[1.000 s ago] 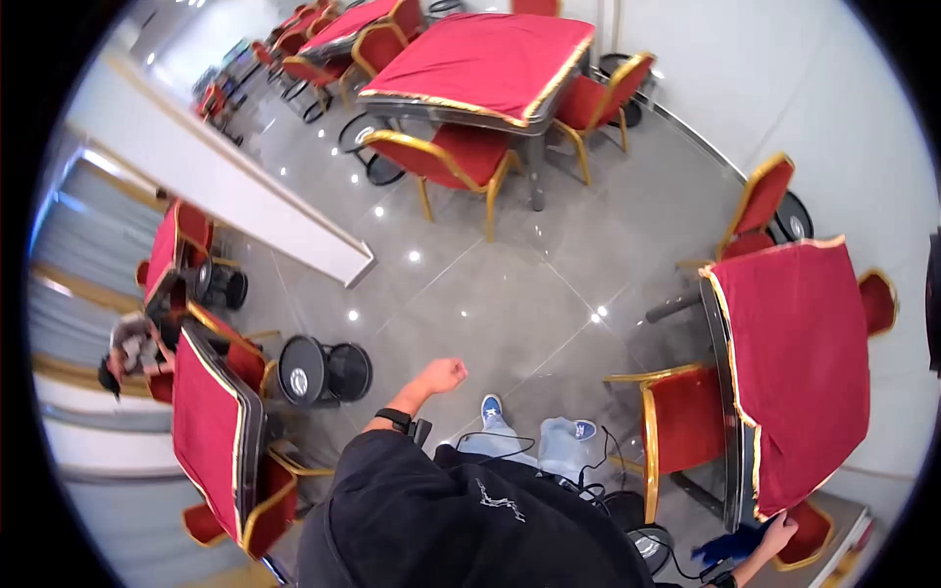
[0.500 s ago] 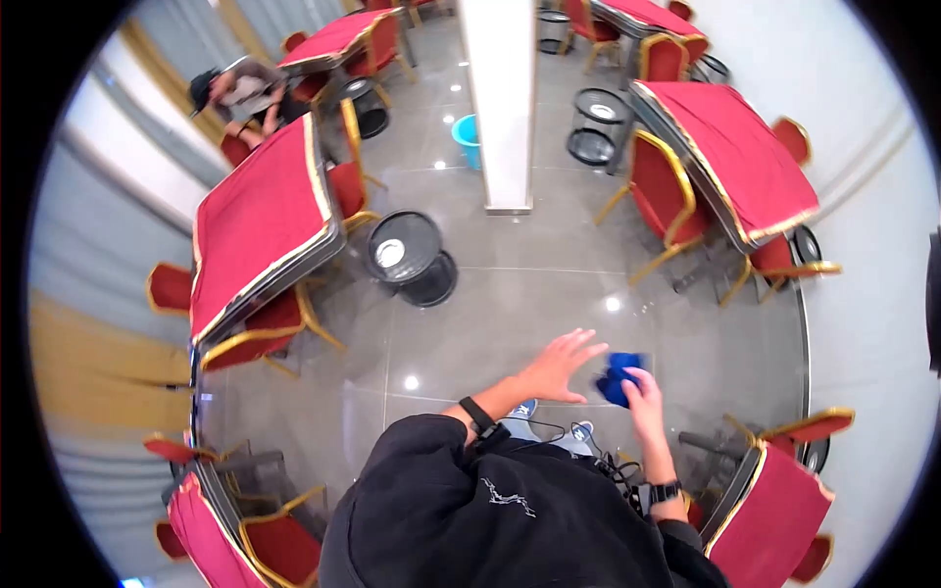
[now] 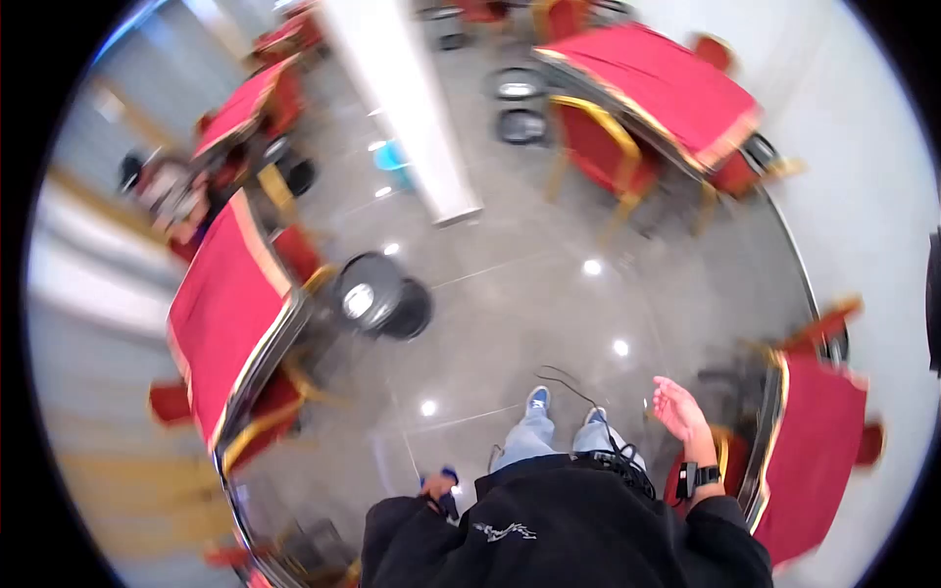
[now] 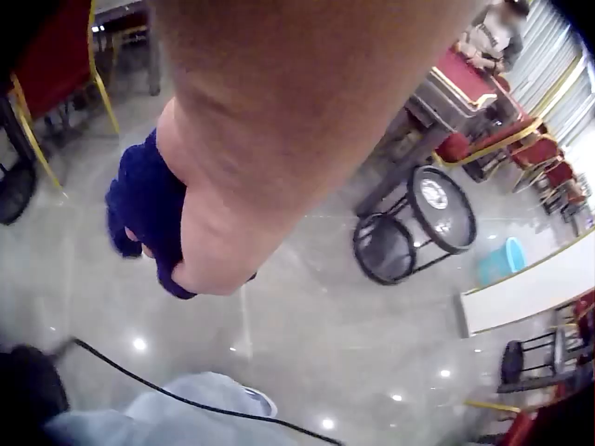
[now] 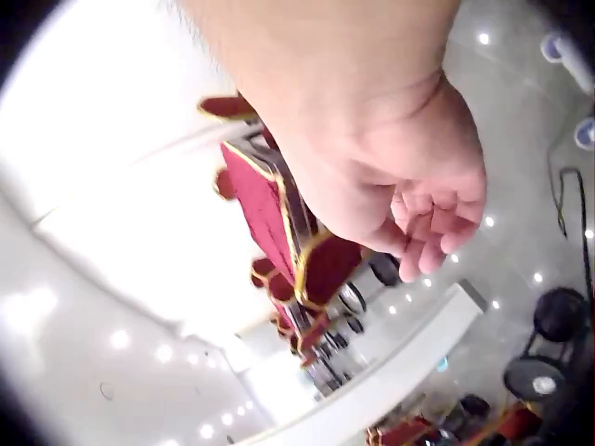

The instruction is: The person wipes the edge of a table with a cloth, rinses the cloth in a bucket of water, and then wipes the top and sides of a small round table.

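A dark blue cloth (image 4: 149, 209) is bunched in my left hand (image 4: 223, 237), with the fingers curled round it in the left wrist view. In the head view that hand hangs low at my left side, partly covered by the black sleeve, and the cloth (image 3: 448, 502) shows beside it. My right hand (image 3: 678, 410) is held out to the right over the floor, near the red-covered table (image 3: 814, 451). Nothing is in it; the right wrist view shows its fingers (image 5: 432, 246) loosely bent, palm partly visible.
Red-covered tables stand at left (image 3: 230, 323) and far right (image 3: 657, 88), with gold-framed red chairs (image 3: 603, 147) around them. A black round two-tier stand (image 3: 371, 294) is on the tiled floor. Beyond are a white pillar (image 3: 402, 108), a turquoise bucket (image 3: 390, 162) and a seated person (image 3: 172, 191).
The blue cloth passed from my right hand to my left. My left hand dropped to my left side, my right moved outward. The view swung left, then partly back right.
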A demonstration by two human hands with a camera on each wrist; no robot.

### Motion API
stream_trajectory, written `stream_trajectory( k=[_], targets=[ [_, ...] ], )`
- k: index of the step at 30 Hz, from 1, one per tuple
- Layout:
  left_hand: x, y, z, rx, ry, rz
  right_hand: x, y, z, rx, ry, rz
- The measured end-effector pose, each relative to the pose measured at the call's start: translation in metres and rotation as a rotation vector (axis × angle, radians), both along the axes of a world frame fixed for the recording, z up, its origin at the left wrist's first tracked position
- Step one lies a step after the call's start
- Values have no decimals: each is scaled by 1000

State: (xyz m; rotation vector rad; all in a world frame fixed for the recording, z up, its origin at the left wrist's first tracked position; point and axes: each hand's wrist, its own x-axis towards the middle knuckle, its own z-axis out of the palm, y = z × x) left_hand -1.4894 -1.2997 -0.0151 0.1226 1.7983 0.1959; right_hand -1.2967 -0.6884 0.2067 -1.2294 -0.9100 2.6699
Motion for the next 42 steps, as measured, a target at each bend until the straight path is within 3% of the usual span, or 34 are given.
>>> stream_trajectory(
  k=[3, 5, 7, 10, 12, 13, 16, 17, 19, 20, 21, 23, 25, 26, 30, 33, 35, 39, 41, 42],
  targets=[
    [16, -64, -27, 825, -256, -281, 120, -13, 26, 9, 0, -272],
    [-7, -36, -7, 304, -299, -197, 188, -38, 50, 34, -56, -427],
    [-32, 7, -2, -6, -185, 29, 257, -69, 69, 34, -42, -559],
    [-60, 96, -8, 13, -54, 368, 364, -120, 64, 118, -130, -715],
    [-71, 160, -2, 133, 17, 412, 444, -158, 51, 160, -303, -743],
    [-75, 193, 11, 195, 57, 373, 485, -174, 41, 154, -411, -734],
    [-59, 280, 60, 427, 209, 31, 619, -210, -22, 187, -1042, -596],
    [-53, 300, 74, 465, 291, -104, 679, -224, -80, 523, -1348, -381],
    [-33, 337, 115, 568, 551, -591, 728, -215, -85, 573, -1563, -385],
    [-20, 354, 135, 469, 552, -679, 754, -212, -94, 710, -1602, -437],
    [12, 366, 162, 545, 575, -673, 788, -206, -118, 886, -1598, -467],
    [-23, 362, 117, 871, 700, -831, 827, -185, -135, 950, -1568, -454],
    [41, 383, 178, 405, 639, -772, 850, -161, -152, 926, -1602, -385],
    [25, 380, 168, 340, 616, -882, 851, -150, -150, 950, -1671, -346],
    [62, 360, 173, 222, 347, -582, 899, -128, -208, 1004, -1714, -206],
    [73, 336, 174, 112, 227, -621, 883, -124, -161, 963, -1650, -306],
    [89, 328, 173, -30, 299, -744, 886, -129, -156, 1097, -1646, -319],
    [120, 322, 172, -87, 320, -698, 893, -143, -119, 1210, -1620, -337],
    [102, 310, 152, 69, 316, -699, 905, -156, -121, 1234, -1655, -288],
    [91, 303, 141, 151, 336, -728, 908, -162, -124, 1111, -1672, -244]
  ],
)
